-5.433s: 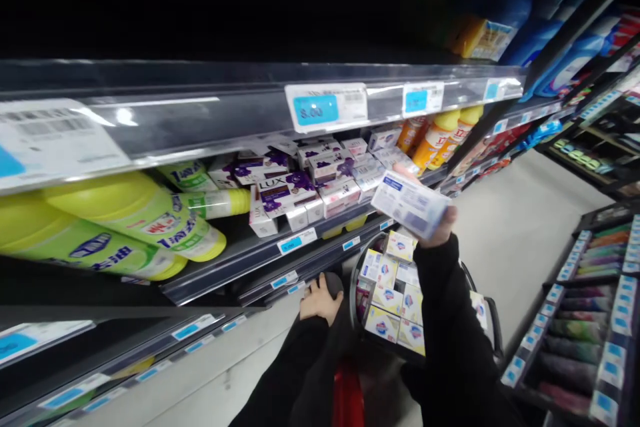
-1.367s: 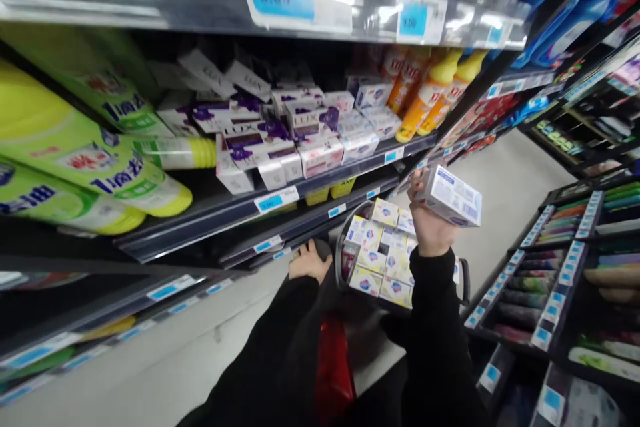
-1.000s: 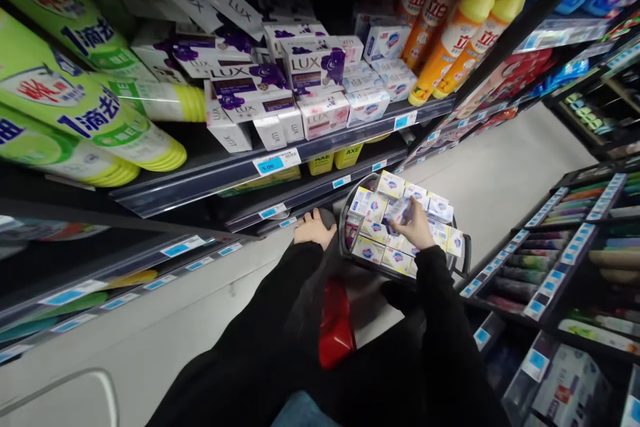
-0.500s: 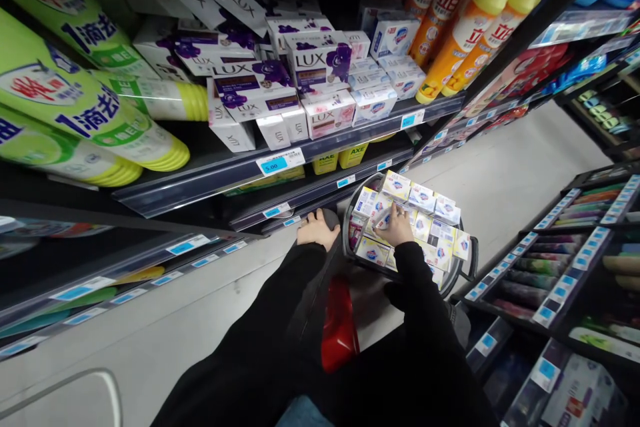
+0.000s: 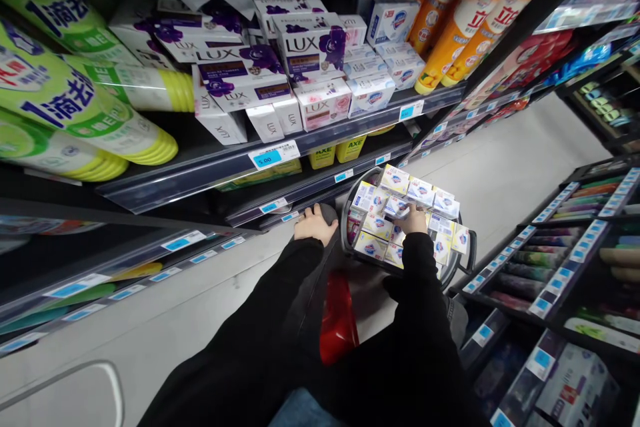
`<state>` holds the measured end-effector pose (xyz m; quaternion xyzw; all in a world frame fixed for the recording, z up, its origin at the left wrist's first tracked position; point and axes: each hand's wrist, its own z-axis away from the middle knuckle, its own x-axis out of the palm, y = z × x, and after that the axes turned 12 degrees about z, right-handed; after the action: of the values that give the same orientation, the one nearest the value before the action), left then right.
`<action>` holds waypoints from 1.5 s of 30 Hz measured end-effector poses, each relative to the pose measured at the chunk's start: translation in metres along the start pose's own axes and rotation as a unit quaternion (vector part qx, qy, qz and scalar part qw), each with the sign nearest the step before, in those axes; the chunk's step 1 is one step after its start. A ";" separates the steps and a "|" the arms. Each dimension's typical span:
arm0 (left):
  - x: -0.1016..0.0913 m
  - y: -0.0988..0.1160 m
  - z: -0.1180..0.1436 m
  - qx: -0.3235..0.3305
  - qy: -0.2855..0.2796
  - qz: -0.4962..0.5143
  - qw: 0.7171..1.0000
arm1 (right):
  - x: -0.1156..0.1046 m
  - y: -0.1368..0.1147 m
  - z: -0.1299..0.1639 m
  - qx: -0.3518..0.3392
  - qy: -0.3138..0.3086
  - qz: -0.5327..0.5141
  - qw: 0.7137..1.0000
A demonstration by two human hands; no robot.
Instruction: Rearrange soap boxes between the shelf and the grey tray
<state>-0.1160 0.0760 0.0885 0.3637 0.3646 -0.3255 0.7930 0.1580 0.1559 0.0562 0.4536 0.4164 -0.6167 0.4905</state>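
Cardboard soap boxes, white, yellow and pale blue, are filling the round basket sitting on the aisle floor, and that's where the right hand is working. It's reaching down into the pile, fingers curled over one box near the middle of the heap. Looks to me like the picking-up step: the hand is closing on a box but I can't tell for sure whether it's properly clamped or just resting on top, since the fingers are hiding the grip. I'd guess the next bit calls for a firm pinch on the box's sides so the neighbours aren't getting dragged along, then a lift toward the soap shelf above.

The left hand is lying flat and spread on a dark rounded thing just left of the basket, holding nothing, sort of bracing. Green bottles are lying on their sides further left on that shelf.
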 end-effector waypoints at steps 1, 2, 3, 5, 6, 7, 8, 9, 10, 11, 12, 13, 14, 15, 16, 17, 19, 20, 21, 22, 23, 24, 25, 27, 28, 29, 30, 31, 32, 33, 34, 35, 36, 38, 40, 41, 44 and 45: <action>0.000 0.000 0.000 0.001 0.000 0.001 1.000 | 0.000 0.002 0.000 -0.014 0.005 0.006 1.000; 0.000 0.000 0.000 0.003 0.002 0.002 1.000 | 0.000 0.003 0.000 -0.026 0.016 0.008 1.000; 0.000 0.000 0.000 0.005 0.005 0.004 1.000 | 0.000 0.002 -0.001 -0.035 0.030 0.007 0.999; 0.000 0.000 0.001 0.007 0.009 0.004 1.000 | 0.001 -0.003 -0.003 -0.049 0.055 -0.001 0.997; 0.001 0.000 0.001 0.007 0.008 0.004 1.000 | 0.002 -0.006 -0.005 -0.055 0.065 -0.005 0.996; 0.001 0.000 0.001 0.008 0.008 0.003 1.000 | 0.002 -0.010 -0.006 -0.060 0.072 -0.007 0.996; 0.001 0.000 0.001 0.008 0.007 0.001 1.000 | 0.003 -0.013 -0.007 -0.062 0.076 -0.006 0.995; 0.001 0.000 0.000 0.007 0.006 0.000 1.000 | 0.003 -0.017 -0.008 -0.065 0.077 -0.004 0.995; 0.002 -0.001 0.000 0.008 0.005 -0.001 1.000 | 0.003 -0.020 -0.009 -0.069 0.076 0.000 0.995; 0.002 -0.001 0.000 0.008 0.006 -0.002 1.000 | 0.003 -0.023 -0.009 -0.072 0.073 0.003 0.995; 0.002 -0.001 0.000 0.008 0.007 -0.002 1.000 | 0.002 -0.025 -0.009 -0.075 0.070 0.007 0.995; 0.002 -0.001 -0.001 0.009 0.008 -0.001 1.000 | 0.002 -0.027 -0.009 -0.077 0.067 0.010 0.995; 0.002 -0.002 -0.001 0.010 0.009 0.000 1.000 | 0.002 -0.028 -0.009 -0.077 0.066 0.012 0.995; 0.002 -0.002 -0.001 0.011 0.010 0.001 1.000 | 0.002 -0.028 -0.008 -0.078 0.067 0.012 0.995; 0.002 -0.002 -0.001 0.010 0.009 0.001 1.000 | 0.002 -0.028 -0.008 -0.078 0.069 0.011 0.995; 0.002 -0.001 -0.001 0.009 0.008 0.000 1.000 | 0.003 -0.028 -0.008 -0.078 0.072 0.008 0.994; 0.002 -0.001 -0.001 0.005 0.005 -0.002 1.000 | 0.004 -0.027 -0.008 -0.082 0.074 0.003 0.994; 0.003 -0.001 -0.001 0.003 0.004 -0.003 1.000 | 0.004 -0.027 -0.008 -0.085 0.075 0.001 0.993; 0.003 -0.001 -0.002 0.002 0.002 -0.004 1.000 | 0.005 -0.026 -0.009 -0.089 0.076 -0.001 0.993; 0.003 -0.001 -0.002 0.002 0.001 -0.005 1.000 | 0.006 -0.025 -0.009 -0.092 0.078 -0.001 0.993; 0.003 -0.001 -0.002 0.002 -0.001 -0.005 1.000 | 0.007 -0.024 -0.010 -0.095 0.080 0.000 0.992; 0.003 -0.002 -0.003 0.002 -0.002 -0.005 1.000 | 0.008 -0.024 -0.010 -0.097 0.082 0.000 0.992; 0.003 -0.002 -0.003 0.002 -0.002 -0.005 1.000 | 0.009 -0.024 -0.011 -0.098 0.084 0.000 0.992; 0.003 -0.002 -0.003 0.001 -0.003 -0.005 1.000 | 0.011 -0.023 -0.011 -0.095 0.088 0.000 0.992; 0.004 -0.002 -0.004 0.001 -0.003 -0.005 1.000 | 0.011 -0.024 -0.010 -0.091 0.089 0.000 0.992; 0.004 -0.003 -0.004 0.001 -0.004 -0.004 1.000 | 0.011 -0.024 -0.010 -0.086 0.088 0.001 0.992; 0.004 -0.003 -0.004 0.002 -0.004 -0.004 1.000 | 0.011 -0.024 -0.009 -0.080 0.086 0.001 0.993; 0.004 -0.003 -0.004 0.002 -0.005 -0.004 1.000 | 0.011 -0.025 -0.009 -0.075 0.082 0.002 0.994; 0.004 -0.003 -0.004 0.002 -0.004 -0.004 1.000 | 0.011 -0.025 -0.008 -0.071 0.078 0.004 0.994; 0.004 -0.003 -0.004 0.002 -0.003 -0.004 1.000 | 0.010 -0.026 -0.008 -0.068 0.074 0.004 0.995; 0.004 -0.003 -0.003 0.002 -0.001 -0.004 1.000 | 0.010 -0.026 -0.007 -0.067 0.072 0.004 0.995; 0.004 -0.003 -0.003 0.002 0.001 -0.004 1.000 | 0.010 -0.026 -0.007 -0.065 0.070 0.003 0.995; 0.004 -0.003 -0.003 0.002 0.002 -0.003 1.000 | 0.010 -0.026 -0.007 -0.062 0.071 0.001 0.996; 0.003 -0.003 -0.002 0.001 0.001 -0.002 1.000 | 0.011 -0.026 -0.006 -0.056 0.074 -0.004 0.996; 0.003 -0.002 -0.002 0.000 -0.002 -0.001 1.000 | 0.012 -0.025 -0.006 -0.051 0.079 -0.010 0.996; 0.002 -0.002 -0.002 0.001 -0.002 -0.001 1.000 | 0.013 -0.025 -0.006 -0.052 0.081 -0.013 0.995; 0.002 -0.001 -0.001 0.003 0.002 0.000 1.000 | 0.016 -0.022 -0.006 -0.060 0.092 -0.022 0.994; 0.002 -0.001 -0.001 0.004 0.003 0.001 1.000 | 0.017 -0.022 -0.007 -0.062 0.096 -0.025 0.993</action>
<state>-0.1163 0.0756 0.0862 0.3684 0.3654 -0.3245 0.7908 0.1359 0.1621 0.0394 0.4691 0.5100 -0.5554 0.4598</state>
